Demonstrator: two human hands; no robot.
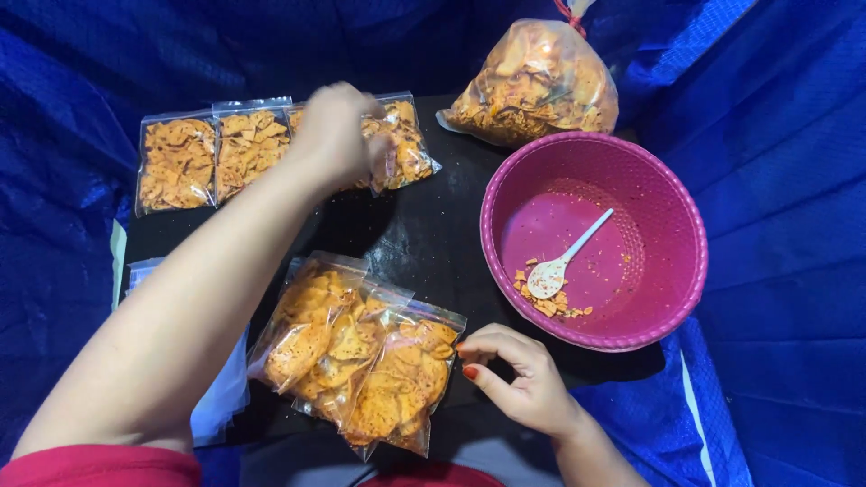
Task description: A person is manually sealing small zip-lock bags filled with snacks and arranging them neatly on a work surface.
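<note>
Up top, our left hand (pixel 334 135) closes its fingers on a small chip bag (pixel 397 144) in the far row on the desk (pixel 424 234); right hand (pixel 523 383), curled, holds nothing. Light, crinkly, brittle inside, so we'd pinch the sealed edge.

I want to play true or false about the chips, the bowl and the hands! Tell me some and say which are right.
1. The bowl is pink. True.
2. A white spoon lies inside the bowl. True.
3. The bowl is full of chips. False: only a few crumbs sit by the spoon.
4. The left hand is over the far row of small chip bags. True.
5. The right hand holds the spoon. False: it rests by the near chip bags.
6. The big bag is empty. False: it is full of chips.
</note>
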